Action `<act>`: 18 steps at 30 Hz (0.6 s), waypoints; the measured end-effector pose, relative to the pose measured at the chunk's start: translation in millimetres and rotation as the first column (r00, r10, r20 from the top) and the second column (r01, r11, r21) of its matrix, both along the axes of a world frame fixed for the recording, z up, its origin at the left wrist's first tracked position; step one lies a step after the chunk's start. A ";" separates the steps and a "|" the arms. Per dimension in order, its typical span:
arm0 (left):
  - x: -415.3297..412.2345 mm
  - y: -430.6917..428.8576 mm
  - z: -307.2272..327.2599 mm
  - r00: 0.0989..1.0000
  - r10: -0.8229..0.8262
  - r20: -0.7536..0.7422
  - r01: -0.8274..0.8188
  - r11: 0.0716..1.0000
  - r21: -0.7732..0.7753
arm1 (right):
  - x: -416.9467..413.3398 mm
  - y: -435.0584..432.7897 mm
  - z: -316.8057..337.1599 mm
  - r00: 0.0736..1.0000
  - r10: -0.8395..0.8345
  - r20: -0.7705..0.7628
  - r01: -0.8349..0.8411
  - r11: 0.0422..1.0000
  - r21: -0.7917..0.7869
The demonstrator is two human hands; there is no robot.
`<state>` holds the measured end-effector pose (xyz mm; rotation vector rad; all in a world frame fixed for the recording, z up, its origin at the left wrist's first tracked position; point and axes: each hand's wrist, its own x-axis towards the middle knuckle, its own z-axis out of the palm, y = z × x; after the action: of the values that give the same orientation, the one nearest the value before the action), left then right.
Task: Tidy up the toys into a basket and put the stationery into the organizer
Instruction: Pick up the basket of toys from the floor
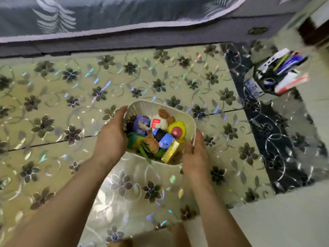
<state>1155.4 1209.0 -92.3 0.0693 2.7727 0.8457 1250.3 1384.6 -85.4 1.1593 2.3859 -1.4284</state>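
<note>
A white plastic basket (188,120) sits low in the middle of the view, full of several toys: a yellow ball with a red spot (177,130), a blue figure (164,141), a purple block (140,126), brown knitted pieces (151,142) and a gold box (170,151). My left hand (112,136) grips the basket's left rim. My right hand (195,155) grips its right rim. At the far right a black organizer (268,81) holds pens, pencils and a white-and-red item, all blurred.
A shiny cream mat with dark flowers (71,97) covers the floor. A dark patterned mat strip (274,139) runs along the right under the organizer. A bed edge with a grey cover (124,27) spans the top. Pale floor (284,220) shows at the lower right.
</note>
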 end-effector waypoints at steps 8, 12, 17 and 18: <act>-11.0 167.8 -2.8 0.972 -0.234 -0.010 0.234 0.972 -0.004 | 29.2 144.8 8.8 0.982 -0.187 -0.031 0.188 0.982 0.017; -9.9 249.5 -12.0 0.933 -0.358 -0.028 0.358 0.934 -0.012 | 51.8 207.5 -6.0 0.953 -0.297 -0.058 0.299 0.954 0.029; 2.7 334.7 -12.4 0.878 -0.479 -0.007 0.479 0.878 0.012 | 81.3 267.5 -23.7 0.910 -0.410 -0.053 0.414 0.905 0.095; 5.0 347.5 -11.6 0.864 -0.504 -0.002 0.504 0.864 0.000 | 85.8 276.0 -25.7 0.904 -0.423 -0.061 0.427 0.898 0.103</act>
<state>1160.4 1556.6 -103.9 0.7616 2.5563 0.6979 1336.1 1660.6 -111.1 1.7899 2.3608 -1.4436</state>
